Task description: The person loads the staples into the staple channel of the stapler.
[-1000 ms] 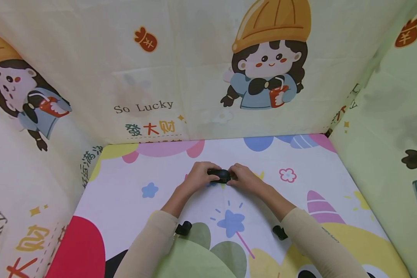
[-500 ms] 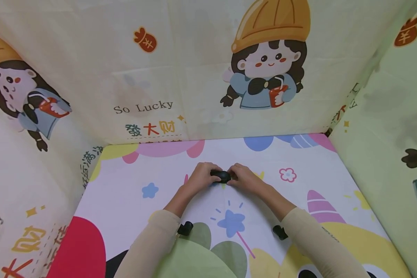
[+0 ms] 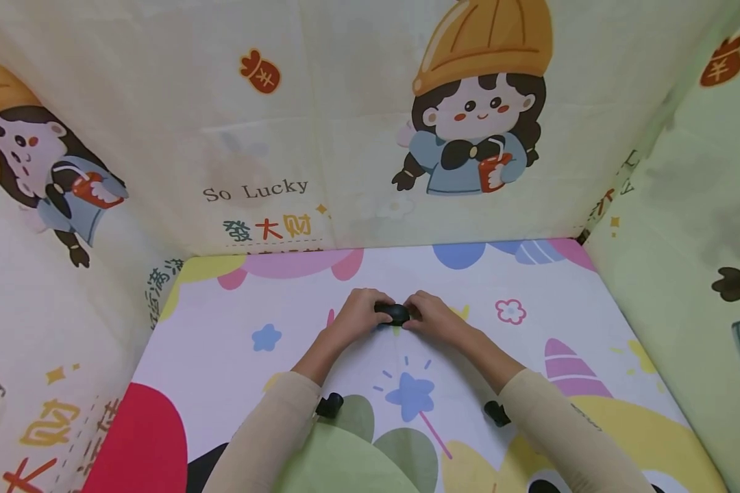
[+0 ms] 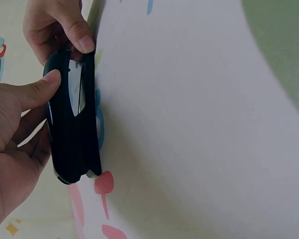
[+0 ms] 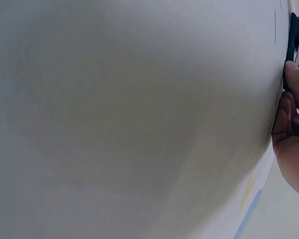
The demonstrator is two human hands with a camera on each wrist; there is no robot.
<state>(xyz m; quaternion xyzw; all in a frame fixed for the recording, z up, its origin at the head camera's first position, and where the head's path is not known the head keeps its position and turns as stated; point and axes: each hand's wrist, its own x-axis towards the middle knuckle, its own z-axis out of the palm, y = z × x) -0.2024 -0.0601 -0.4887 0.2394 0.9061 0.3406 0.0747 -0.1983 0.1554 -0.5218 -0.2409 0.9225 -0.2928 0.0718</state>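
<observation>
A black stapler (image 3: 395, 313) is held between both hands above the far middle of the table. My left hand (image 3: 359, 311) grips its body from the left, the thumb lying along the upper side in the left wrist view. From the other end, my right hand (image 3: 433, 316) pinches the stapler, its thumb over the base near the tip. A metal strip shows in the slot between the stapler's (image 4: 72, 144) top arm and base. In the right wrist view only part of the stapler (image 5: 291, 42) appears, at the right edge beside the right hand (image 5: 295, 149).
A white cloth (image 3: 210, 349) with cartoon prints covers the table. Printed fabric walls stand at the back (image 3: 358, 157), left and right (image 3: 684, 226). Small black wrist cameras (image 3: 329, 405) sit on both sleeves. A dark patch (image 3: 203, 469) shows at the lower left.
Over the last second my left hand has shifted slightly to the right, and the stapler has turned a little with it. My right hand has stayed almost still.
</observation>
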